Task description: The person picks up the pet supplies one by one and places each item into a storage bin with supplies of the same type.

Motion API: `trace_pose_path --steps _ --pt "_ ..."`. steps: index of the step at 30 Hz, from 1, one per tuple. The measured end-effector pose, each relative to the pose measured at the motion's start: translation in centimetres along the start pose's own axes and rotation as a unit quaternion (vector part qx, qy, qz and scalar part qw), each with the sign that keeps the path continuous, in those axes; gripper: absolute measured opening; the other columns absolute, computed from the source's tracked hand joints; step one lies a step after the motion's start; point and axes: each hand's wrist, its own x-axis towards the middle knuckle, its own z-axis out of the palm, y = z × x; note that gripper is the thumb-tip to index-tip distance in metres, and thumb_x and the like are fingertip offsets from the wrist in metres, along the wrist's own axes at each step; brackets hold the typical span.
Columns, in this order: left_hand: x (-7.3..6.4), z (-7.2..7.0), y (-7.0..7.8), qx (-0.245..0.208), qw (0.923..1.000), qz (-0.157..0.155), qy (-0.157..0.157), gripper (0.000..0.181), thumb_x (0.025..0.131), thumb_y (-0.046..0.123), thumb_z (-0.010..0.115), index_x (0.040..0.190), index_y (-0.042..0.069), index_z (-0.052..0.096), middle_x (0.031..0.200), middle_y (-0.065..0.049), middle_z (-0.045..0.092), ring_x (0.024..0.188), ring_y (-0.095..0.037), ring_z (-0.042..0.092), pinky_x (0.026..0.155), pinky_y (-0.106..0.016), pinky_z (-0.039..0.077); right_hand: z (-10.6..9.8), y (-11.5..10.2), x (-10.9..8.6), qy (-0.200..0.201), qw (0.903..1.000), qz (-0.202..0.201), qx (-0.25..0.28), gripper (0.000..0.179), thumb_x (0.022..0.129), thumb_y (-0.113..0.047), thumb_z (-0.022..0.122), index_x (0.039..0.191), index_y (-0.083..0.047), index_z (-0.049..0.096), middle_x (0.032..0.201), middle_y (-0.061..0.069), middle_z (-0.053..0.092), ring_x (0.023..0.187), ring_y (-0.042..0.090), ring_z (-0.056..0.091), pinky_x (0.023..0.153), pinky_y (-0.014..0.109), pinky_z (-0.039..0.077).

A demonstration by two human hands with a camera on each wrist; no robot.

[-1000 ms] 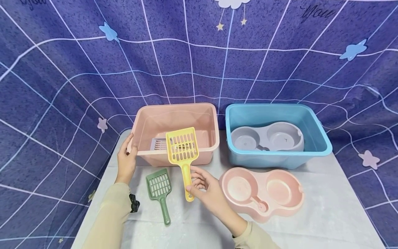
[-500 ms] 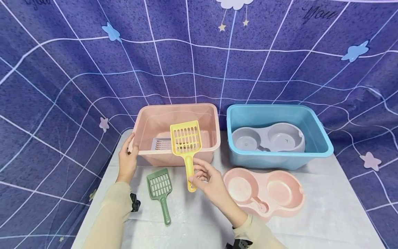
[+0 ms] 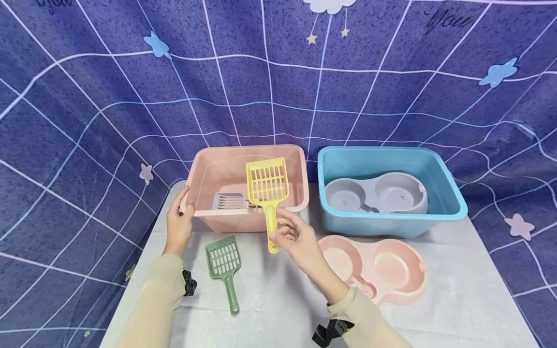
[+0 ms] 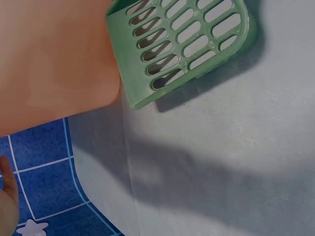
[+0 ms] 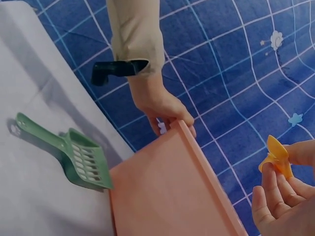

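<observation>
My left hand (image 3: 178, 227) grips the left rim of a pink litter box (image 3: 248, 221); in the right wrist view its fingers curl over that edge. The handle of a yellow slotted litter scoop (image 3: 271, 217) is pinched between thumb and fingers of my right hand (image 3: 302, 241). Its slotted head points away from me and overlaps the box's opening and front rim in the head view. A greyish-lilac slotted scoop (image 3: 216, 200) lies inside the box, partly hidden by the front rim. In front of the box, a green litter scoop (image 3: 230, 292) lies on the table.
A blue litter box (image 3: 383, 227) stands to the right, holding a grey double pet bowl (image 3: 369, 186). Before it lies a pink double pet bowl (image 3: 413, 295), partly covered by my right forearm. A blue grid-patterned curtain (image 3: 243, 87) hangs behind the white-covered table (image 3: 461, 290).
My right hand has carried the yellow scoop away from me and slightly right, uncovering more of the lilac scoop. My left hand keeps its hold on the rim.
</observation>
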Motion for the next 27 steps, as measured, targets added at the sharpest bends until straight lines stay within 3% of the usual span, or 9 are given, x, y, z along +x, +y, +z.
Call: trace_pose_path --steps 6,11,18,22,27 --pt "0.0 0.0 0.0 0.001 1.0000 0.005 -0.002 0.044 0.096 0.016 0.048 0.140 0.018 0.044 0.145 -0.002 0.037 0.124 -0.023 0.040 0.099 -0.034 0.038 -0.1 -2.3 0.1 -0.004 0.9999 -0.010 -0.010 0.051 0.081 0.007 0.063 0.130 0.006 0.047 0.108 0.020 0.060 0.084 0.017 0.055 0.072 0.018 0.046" --pt "-0.2 0.1 0.1 0.007 0.9999 0.014 -0.001 0.044 0.096 0.015 0.049 0.140 0.017 0.044 0.144 -0.004 0.038 0.123 -0.023 0.041 0.096 -0.029 0.039 -0.2 -2.9 0.4 0.005 0.9998 -0.007 -0.015 0.050 0.081 0.008 0.063 0.129 0.006 0.048 0.106 0.019 0.061 0.084 0.018 0.055 0.071 0.019 0.046" --pt "-0.2 0.1 0.1 0.005 0.9998 0.020 0.001 0.044 0.095 0.015 0.049 0.139 0.016 0.045 0.143 -0.005 0.040 0.120 -0.023 0.043 0.089 -0.020 0.040 -0.4 -3.0 1.2 0.013 0.9995 -0.019 -0.021 0.050 0.080 0.009 0.063 0.128 0.006 0.049 0.106 0.020 0.061 0.082 0.017 0.054 0.071 0.019 0.046" --pt "-0.2 0.1 0.1 0.007 0.9998 0.020 0.003 0.044 0.095 0.014 0.049 0.139 0.016 0.045 0.143 -0.005 0.039 0.122 -0.022 0.042 0.093 -0.023 0.040 -0.6 -3.2 1.6 0.014 0.9994 -0.021 -0.025 0.050 0.080 0.008 0.063 0.128 0.006 0.049 0.106 0.021 0.062 0.081 0.018 0.053 0.071 0.020 0.046" --pt "0.1 0.1 -0.4 0.004 0.9999 0.015 0.002 0.044 0.095 0.015 0.049 0.139 0.018 0.045 0.144 -0.004 0.039 0.122 -0.022 0.042 0.095 -0.027 0.040 -1.1 -1.3 2.8 0.016 0.9988 -0.029 -0.035 0.050 0.081 0.003 0.066 0.129 0.001 0.051 0.106 0.017 0.063 0.083 0.018 0.054 0.072 0.021 0.046"
